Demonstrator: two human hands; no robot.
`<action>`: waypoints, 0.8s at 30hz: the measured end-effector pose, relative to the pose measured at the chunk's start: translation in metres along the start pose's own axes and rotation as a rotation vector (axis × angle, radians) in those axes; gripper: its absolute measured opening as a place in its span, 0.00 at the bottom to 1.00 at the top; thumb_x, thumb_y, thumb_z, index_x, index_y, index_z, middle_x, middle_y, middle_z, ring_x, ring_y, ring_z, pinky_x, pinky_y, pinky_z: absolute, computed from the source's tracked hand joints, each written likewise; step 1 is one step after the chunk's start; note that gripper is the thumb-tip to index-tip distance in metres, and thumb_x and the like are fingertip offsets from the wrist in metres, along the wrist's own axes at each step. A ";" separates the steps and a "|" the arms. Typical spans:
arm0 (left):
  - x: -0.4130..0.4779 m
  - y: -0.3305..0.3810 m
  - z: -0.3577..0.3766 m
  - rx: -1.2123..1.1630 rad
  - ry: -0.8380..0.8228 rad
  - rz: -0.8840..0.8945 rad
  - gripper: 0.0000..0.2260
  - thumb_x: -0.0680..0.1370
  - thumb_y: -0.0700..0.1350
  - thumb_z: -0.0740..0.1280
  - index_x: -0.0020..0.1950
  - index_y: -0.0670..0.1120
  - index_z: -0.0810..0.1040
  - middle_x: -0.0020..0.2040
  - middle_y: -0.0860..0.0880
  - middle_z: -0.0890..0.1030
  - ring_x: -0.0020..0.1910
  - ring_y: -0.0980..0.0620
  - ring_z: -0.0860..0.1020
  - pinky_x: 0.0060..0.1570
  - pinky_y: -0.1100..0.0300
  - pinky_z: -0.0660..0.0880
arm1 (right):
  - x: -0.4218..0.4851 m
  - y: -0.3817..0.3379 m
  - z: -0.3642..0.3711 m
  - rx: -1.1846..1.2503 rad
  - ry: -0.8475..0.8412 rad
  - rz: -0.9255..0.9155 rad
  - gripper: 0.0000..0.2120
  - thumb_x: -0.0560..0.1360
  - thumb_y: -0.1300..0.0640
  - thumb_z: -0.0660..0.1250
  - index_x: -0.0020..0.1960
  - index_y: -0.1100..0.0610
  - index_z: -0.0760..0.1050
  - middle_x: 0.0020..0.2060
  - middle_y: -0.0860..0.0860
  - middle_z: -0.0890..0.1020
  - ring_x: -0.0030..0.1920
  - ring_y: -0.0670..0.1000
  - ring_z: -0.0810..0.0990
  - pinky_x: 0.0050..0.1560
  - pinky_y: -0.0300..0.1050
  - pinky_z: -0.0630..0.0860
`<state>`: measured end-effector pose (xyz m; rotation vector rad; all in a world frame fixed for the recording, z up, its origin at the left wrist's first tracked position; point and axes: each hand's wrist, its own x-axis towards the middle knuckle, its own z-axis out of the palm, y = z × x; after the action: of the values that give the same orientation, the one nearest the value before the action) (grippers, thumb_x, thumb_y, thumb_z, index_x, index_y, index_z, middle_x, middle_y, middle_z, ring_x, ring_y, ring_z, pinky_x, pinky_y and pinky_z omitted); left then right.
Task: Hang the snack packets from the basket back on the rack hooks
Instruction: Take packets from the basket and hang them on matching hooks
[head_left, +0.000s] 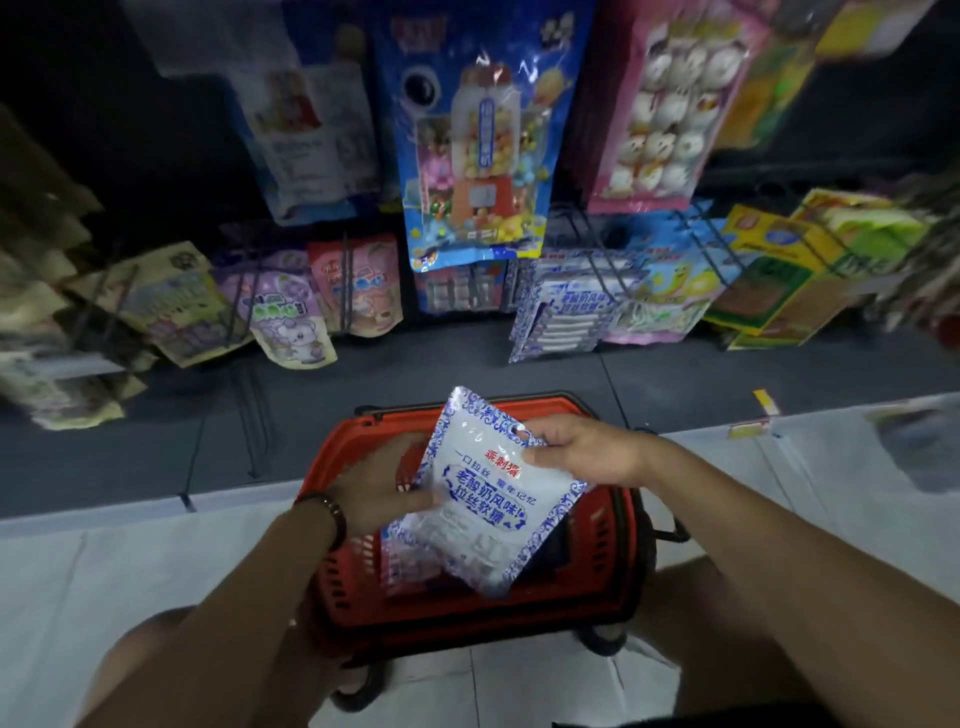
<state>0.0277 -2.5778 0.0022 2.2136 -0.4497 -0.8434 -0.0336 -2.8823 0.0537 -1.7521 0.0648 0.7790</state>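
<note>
A white snack packet with blue patterned edges (483, 499) is held tilted above the red basket (343, 441) on the floor. My right hand (582, 449) pinches its top corner near the hang hole. The packet's left edge is gripped by my left hand (384, 486), which has a dark bead bracelet on the wrist. More packets lie in the basket under it, mostly hidden. A stack of matching blue-and-white packets (566, 317) hangs on a rack hook straight ahead.
The dark rack carries several hanging packets: a large blue one (478, 135), a pink one (670, 109), purple and red ones (322, 296) at lower left, yellow-green ones (795, 275) at right. Wire hooks (597, 254) stick out toward me. White floor tiles surround the basket.
</note>
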 end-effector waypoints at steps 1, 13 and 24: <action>-0.008 0.011 0.000 -0.062 -0.025 0.048 0.33 0.72 0.63 0.78 0.74 0.56 0.72 0.69 0.58 0.80 0.69 0.55 0.79 0.70 0.46 0.75 | -0.012 -0.017 -0.002 -0.007 -0.009 -0.033 0.15 0.87 0.62 0.61 0.72 0.59 0.76 0.66 0.55 0.84 0.64 0.55 0.84 0.64 0.48 0.81; -0.094 0.090 0.017 -0.559 0.396 0.155 0.13 0.82 0.43 0.70 0.66 0.54 0.80 0.61 0.55 0.86 0.60 0.53 0.84 0.63 0.49 0.80 | -0.087 -0.048 0.031 0.278 0.378 -0.200 0.11 0.81 0.59 0.72 0.63 0.59 0.81 0.46 0.50 0.89 0.36 0.41 0.85 0.35 0.36 0.79; -0.124 0.140 0.054 -0.246 0.718 0.174 0.31 0.68 0.56 0.81 0.67 0.58 0.71 0.63 0.58 0.72 0.63 0.55 0.75 0.65 0.54 0.75 | -0.101 -0.052 0.060 0.244 0.665 -0.357 0.13 0.78 0.63 0.76 0.61 0.56 0.83 0.53 0.48 0.90 0.54 0.51 0.89 0.59 0.55 0.85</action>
<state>-0.1090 -2.6344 0.1292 2.0362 -0.1675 0.0173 -0.1180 -2.8460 0.1440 -1.6560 0.2727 -0.0877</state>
